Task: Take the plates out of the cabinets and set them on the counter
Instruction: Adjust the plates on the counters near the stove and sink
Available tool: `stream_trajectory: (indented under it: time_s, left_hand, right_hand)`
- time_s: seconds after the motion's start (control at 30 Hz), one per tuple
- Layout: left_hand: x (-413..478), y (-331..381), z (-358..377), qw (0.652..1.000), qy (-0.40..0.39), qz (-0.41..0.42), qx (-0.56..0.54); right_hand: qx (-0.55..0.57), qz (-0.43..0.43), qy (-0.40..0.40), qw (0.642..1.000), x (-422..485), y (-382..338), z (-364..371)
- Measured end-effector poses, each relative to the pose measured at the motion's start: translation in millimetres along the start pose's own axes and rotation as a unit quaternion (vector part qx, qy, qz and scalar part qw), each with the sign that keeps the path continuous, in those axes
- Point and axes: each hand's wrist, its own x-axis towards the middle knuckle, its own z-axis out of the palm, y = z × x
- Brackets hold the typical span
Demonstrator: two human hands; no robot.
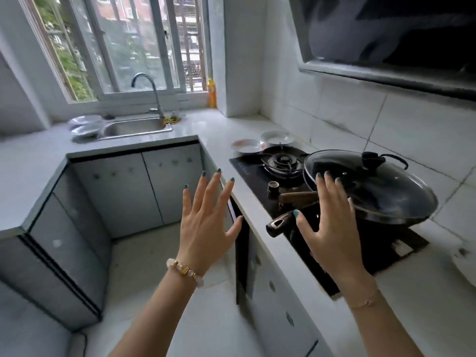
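Two hands up, fingers spread, each grip open and empty: left hand (208,222) before the cabinet (270,292), right hand (332,228) fronting the lidded wok (381,191). Two plates (246,146) sit on the counter (213,130) behind the gas stove (282,162); more beside the sink (136,127).

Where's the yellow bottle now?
Head view, upper middle: the yellow bottle stands at the right end of the window sill, beside the white pillar, right of the faucet.

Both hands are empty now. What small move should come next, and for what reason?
Probably the left hand should take the edge of the ajar cabinet door below the counter and swing it wider: it and the right hand are open and empty, and its thumb lies beside that edge.
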Motion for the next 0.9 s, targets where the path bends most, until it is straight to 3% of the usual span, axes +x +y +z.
stream_trajectory:
  time_s: [0.5, 0.9]
  left_hand:
    - [52.6, -226.1, -27.7, 0.996, 0.021, -0.058, 0.057]
    - [102.8, -306.3, 30.8, 0.998, -0.028, -0.039, 0.048]
  right_hand:
    - [0.039, -0.075, -0.008, 0.996, 113.2, -152.4, 163.4]
    - [0.011, -0.006, -0.043, 0.999, 177.0, -152.3, 253.7]
